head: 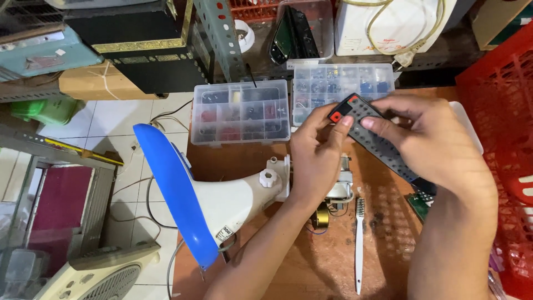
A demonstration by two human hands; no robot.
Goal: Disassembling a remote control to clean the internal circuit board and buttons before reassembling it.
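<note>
Your left hand and right hand hold the black remote above the surface, fingers pinching its red-buttoned end, right fingers pressed over its keypad.

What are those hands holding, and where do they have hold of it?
A black remote control: left hand pinches its red-buttoned top end, right hand wraps its lower half.

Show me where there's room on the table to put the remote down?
Bare wood shows right of the white brush, below the right hand. Up by the parts boxes and the megaphone it is crowded.
</note>
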